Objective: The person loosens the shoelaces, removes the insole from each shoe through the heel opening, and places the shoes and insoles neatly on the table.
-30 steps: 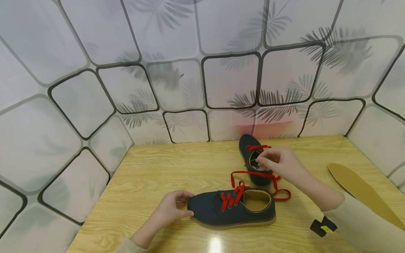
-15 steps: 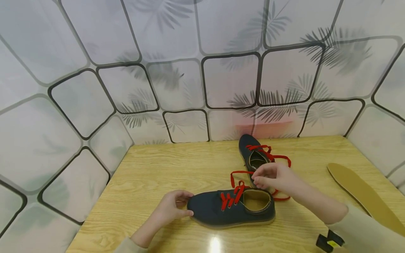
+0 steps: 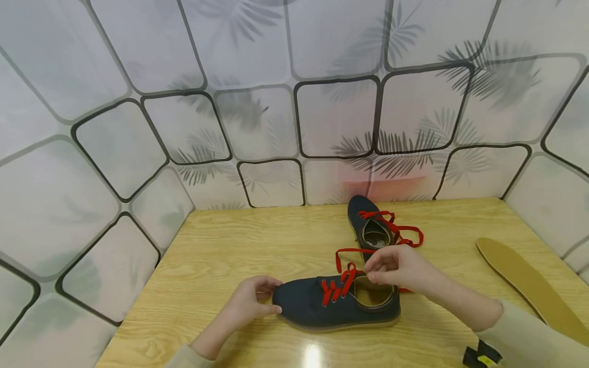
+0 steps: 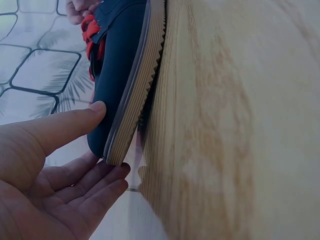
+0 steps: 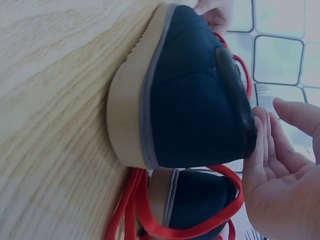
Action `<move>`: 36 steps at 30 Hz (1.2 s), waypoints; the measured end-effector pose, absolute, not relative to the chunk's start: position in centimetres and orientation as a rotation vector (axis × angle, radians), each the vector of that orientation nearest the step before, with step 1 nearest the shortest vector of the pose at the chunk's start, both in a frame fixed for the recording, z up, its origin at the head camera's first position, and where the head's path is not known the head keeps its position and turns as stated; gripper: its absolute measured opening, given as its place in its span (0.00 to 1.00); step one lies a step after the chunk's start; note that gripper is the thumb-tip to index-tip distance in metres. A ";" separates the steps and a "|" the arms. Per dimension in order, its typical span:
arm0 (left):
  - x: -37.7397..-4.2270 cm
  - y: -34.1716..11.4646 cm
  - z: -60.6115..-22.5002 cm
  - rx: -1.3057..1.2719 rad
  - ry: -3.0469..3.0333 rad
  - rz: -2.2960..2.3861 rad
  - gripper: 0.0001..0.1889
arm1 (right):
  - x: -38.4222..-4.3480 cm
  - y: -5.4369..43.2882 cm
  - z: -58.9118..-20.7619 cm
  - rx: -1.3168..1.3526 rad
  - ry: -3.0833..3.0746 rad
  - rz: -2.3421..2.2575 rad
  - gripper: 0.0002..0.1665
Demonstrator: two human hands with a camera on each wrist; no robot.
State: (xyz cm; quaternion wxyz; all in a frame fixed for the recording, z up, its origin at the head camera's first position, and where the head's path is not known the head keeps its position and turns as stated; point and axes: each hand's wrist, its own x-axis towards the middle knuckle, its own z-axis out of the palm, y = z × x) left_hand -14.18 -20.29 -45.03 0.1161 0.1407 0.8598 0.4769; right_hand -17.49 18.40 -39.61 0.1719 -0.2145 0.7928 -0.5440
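Note:
A navy lace-up shoe (image 3: 303,304) with red laces lies sole-down on the table, toe to the left. My left hand (image 3: 248,304) grips its toe; in the left wrist view the thumb (image 4: 99,106) presses the upper and the fingers curl by the sole's tip. Over the shoe's opening is my right hand (image 3: 395,266), fingers loosely bent with nothing between them. Its fingertips meet the heel collar (image 5: 239,100) in the right wrist view. A matching shoe (image 3: 358,206) sits behind, toe away, its heel partly hidden by my right hand.
Loose red laces (image 3: 409,227) trail beside the far shoe. A tan insole (image 3: 520,276) lies on the right of the wooden table (image 3: 230,240). Patterned walls (image 3: 271,181) enclose the back and sides. A black device (image 3: 483,355) is by my right sleeve.
My right hand has come down from over the far shoe to the near shoe's opening, uncovering the far shoe's laces. My left hand and the near shoe have stayed put.

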 end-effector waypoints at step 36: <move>-14.3 -19.9 -44.7 0.400 2.581 1.296 0.24 | -17.3 17.3 -39.9 -0.934 2.595 -0.859 0.16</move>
